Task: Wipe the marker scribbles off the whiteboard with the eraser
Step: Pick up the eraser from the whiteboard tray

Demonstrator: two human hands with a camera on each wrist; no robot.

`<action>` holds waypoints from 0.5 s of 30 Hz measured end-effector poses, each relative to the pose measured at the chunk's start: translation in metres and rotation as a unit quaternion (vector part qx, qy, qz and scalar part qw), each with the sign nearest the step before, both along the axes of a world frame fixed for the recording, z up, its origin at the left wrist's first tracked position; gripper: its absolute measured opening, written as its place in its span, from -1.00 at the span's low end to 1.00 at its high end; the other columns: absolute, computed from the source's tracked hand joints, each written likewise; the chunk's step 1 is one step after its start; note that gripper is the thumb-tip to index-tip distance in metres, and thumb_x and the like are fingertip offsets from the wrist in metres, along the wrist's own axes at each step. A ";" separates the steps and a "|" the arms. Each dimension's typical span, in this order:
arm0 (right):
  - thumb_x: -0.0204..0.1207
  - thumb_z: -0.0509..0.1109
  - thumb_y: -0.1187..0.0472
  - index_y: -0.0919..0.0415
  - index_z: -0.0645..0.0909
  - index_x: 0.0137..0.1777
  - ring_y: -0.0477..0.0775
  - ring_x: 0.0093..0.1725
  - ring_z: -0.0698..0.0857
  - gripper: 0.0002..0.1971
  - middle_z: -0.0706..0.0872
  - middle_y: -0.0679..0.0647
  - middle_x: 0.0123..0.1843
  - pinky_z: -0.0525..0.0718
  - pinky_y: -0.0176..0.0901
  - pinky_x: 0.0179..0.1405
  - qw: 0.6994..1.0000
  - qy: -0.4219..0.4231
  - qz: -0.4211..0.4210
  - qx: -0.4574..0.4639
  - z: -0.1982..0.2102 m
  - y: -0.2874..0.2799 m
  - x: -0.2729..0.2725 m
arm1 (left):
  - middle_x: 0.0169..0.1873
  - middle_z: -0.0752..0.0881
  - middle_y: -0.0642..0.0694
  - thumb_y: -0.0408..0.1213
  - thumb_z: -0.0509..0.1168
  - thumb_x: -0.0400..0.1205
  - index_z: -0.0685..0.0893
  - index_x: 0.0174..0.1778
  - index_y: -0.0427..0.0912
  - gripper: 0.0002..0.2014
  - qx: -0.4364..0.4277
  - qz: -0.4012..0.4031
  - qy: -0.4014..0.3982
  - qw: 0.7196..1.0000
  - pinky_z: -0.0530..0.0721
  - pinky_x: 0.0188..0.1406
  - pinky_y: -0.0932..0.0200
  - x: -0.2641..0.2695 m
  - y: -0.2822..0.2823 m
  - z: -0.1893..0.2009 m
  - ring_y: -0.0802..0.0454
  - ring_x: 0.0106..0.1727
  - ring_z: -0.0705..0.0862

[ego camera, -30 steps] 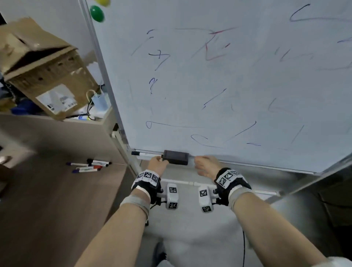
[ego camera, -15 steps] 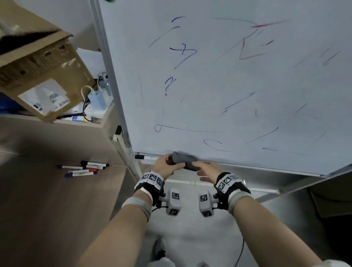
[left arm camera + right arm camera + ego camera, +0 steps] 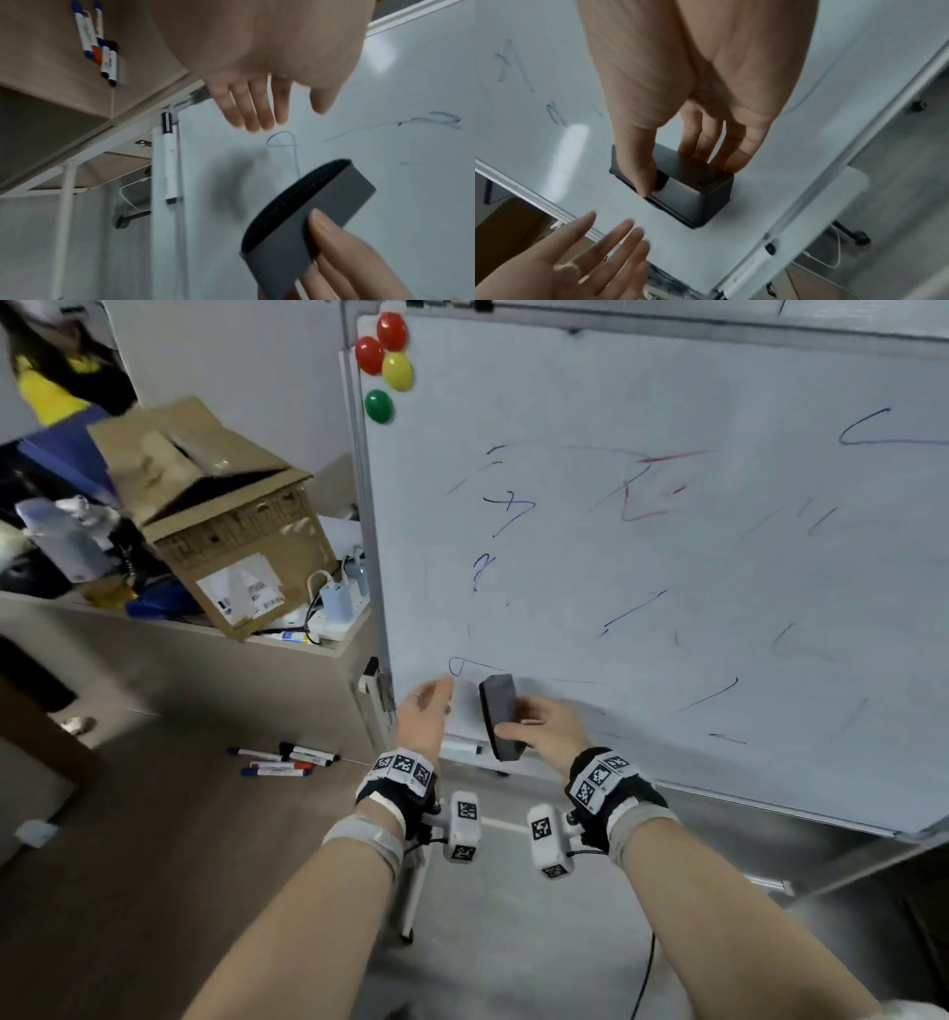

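The right hand pinched the dark eraser thumb against fingers, close before the scribbled whiteboard – contact uncertain; just left, the left hand was spread – empty. Farther left, a cardboard box bore an unreadable label

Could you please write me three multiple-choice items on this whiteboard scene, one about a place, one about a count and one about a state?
1. Where is the dark grey block eraser?
A. on the board's ledge
B. in the right hand, near the whiteboard's lower left
C. on the floor

2. How many round magnets sit at the board's top left?
A. two
B. four
C. six

3. How is the left hand?
A. open, fingers straight
B. gripping a marker
C. gripping the eraser

Answers:
1 B: the right hand grips the eraser by the whiteboard.
2 B: two red, one yellow, one green magnets.
3 A: the left hand holds nothing, fingers spread.
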State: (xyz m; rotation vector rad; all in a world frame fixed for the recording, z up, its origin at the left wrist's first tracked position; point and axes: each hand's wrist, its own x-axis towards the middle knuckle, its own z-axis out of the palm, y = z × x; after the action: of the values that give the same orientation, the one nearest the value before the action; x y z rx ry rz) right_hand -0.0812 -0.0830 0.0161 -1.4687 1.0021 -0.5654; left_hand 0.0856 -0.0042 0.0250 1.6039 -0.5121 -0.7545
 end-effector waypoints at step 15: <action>0.22 0.70 -0.10 -0.10 0.46 0.06 -0.04 0.03 0.66 -0.46 0.59 -0.12 0.09 0.72 0.04 -0.09 0.851 0.023 -0.375 -0.366 0.132 -0.017 0.076 | 0.37 0.62 -0.27 0.33 -0.10 0.70 0.57 0.44 -0.24 -0.25 -0.079 0.032 -0.054 0.995 0.42 0.52 -0.08 0.101 -0.059 0.121 -0.23 0.43 0.56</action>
State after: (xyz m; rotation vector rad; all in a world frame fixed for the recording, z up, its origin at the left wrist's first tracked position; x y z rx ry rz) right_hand -0.0050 -0.0996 0.1483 -1.7029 1.4991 -1.6265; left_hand 0.1868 -0.0632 0.1461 1.5120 -0.5815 -0.5685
